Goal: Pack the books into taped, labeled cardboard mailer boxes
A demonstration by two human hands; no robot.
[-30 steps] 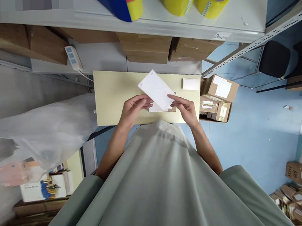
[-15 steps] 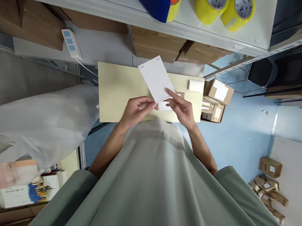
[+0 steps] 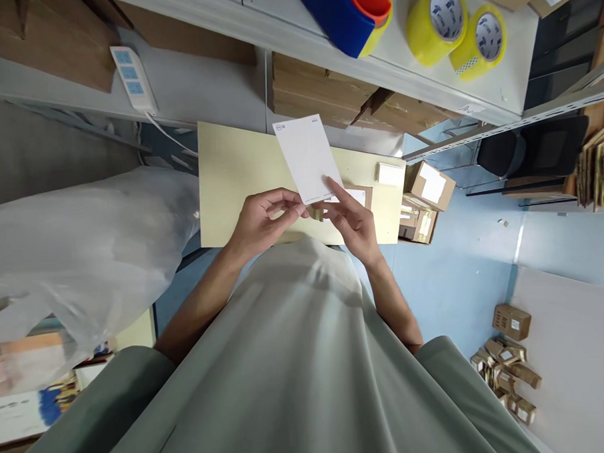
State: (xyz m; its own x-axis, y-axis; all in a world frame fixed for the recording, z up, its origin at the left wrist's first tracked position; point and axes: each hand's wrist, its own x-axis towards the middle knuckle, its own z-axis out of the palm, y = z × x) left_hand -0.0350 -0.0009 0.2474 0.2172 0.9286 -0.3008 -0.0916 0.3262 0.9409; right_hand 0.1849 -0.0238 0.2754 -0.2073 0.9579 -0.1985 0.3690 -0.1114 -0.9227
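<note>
A white printed card [image 3: 306, 153] is held up at a tilt over the cream-coloured table [image 3: 229, 169]. My left hand [image 3: 271, 218] pinches its lower left corner between thumb and fingers. My right hand [image 3: 350, 218] grips the lower right edge, its thumb lying on the card's face and the fingers behind. Partly hidden behind the card and my right hand, a small brown box with a white label [image 3: 358, 196] lies on the table. To its right sits a small white stack or box [image 3: 390, 174].
Above the table runs a grey shelf [image 3: 294, 36] with yellow tape rolls [image 3: 436, 23] and a blue-and-red tape dispenser [image 3: 353, 14]. A power strip [image 3: 133, 80] is at upper left. A large plastic bag [image 3: 82, 243] bulges at left. Cartons [image 3: 430, 184] stand right of the table.
The card and both hands have shifted slightly left in view, and the card stands a little more upright. More of the brown box's label shows. The camera has turned slightly.
</note>
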